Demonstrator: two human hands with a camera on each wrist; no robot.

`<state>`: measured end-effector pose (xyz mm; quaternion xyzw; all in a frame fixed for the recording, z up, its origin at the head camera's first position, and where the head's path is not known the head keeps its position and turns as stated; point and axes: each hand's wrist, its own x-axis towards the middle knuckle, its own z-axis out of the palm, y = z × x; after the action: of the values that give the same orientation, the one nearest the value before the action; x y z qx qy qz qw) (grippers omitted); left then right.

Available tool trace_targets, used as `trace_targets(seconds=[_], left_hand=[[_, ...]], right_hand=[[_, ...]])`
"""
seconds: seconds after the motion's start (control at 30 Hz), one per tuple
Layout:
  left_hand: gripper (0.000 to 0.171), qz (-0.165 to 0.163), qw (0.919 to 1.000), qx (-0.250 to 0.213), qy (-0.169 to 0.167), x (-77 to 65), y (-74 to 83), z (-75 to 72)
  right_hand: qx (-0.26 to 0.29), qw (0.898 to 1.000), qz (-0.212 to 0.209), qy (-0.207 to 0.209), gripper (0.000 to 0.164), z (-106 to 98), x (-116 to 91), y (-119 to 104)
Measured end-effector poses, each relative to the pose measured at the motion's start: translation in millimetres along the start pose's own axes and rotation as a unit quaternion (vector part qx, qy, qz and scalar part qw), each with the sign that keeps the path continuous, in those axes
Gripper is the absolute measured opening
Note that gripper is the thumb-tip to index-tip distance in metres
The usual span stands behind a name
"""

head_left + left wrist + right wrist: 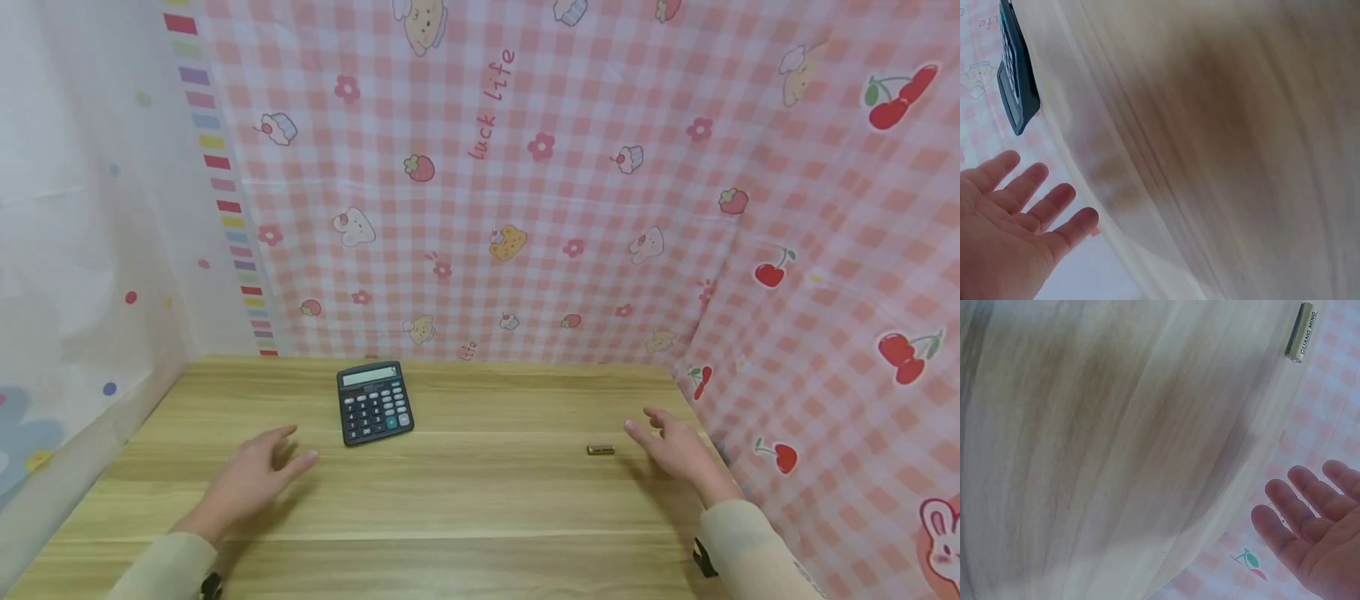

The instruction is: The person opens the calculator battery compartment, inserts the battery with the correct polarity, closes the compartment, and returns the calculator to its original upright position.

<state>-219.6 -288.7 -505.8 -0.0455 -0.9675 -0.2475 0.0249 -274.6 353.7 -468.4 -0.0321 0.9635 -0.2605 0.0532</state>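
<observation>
A black desk calculator (375, 403) with grey and teal keys lies at the back left of the table, its display facing up. In the head view my left hand (251, 477) hovers to the lower left of it, holding nothing. The left wrist view shows that hand (1016, 231) with fingers apart, and the calculator (1017, 75) beyond. A small gold and dark battery (601, 450) lies on its side at the right. Just right of it is my right hand (675, 450), not touching it. In the right wrist view, lettering shows on the battery (1302, 332), above the relaxed fingers (1282, 534).
The wooden table (480, 500) ends at the back against a pink checked cloth (480, 208). The same patterned cloth hangs along the right side, near my right hand. A white dotted cloth (82, 208) hangs on the left.
</observation>
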Motion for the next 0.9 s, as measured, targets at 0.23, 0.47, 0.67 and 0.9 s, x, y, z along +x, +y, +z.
trace_targets(seconds=[0.23, 0.47, 0.67, 0.9], left_hand=[[0.088, -0.016, 0.9996, -0.023, -0.007, 2.4, 9.3, 8.4], [0.085, -0.022, 0.9993, -0.03, -0.005, 1.9, 17.7, 14.7], [0.085, -0.024, 0.9989, -0.04, -0.008, 1.5, 22.3, 15.8], [0.086, -0.032, 0.9975, -0.061, -0.012, 1.1, 26.4, 14.6]], right_hand=[[0.009, 1.0, -0.013, 0.017, 0.085, 3.0, -0.9, -1.9], [0.032, 0.999, -0.018, 0.022, 0.079, 8.4, -3.8, -16.7], [0.052, 0.998, -0.025, 0.024, 0.076, 14.3, -1.9, -30.8], [0.073, 0.996, -0.036, 0.026, 0.072, 21.7, 3.1, -44.5]])
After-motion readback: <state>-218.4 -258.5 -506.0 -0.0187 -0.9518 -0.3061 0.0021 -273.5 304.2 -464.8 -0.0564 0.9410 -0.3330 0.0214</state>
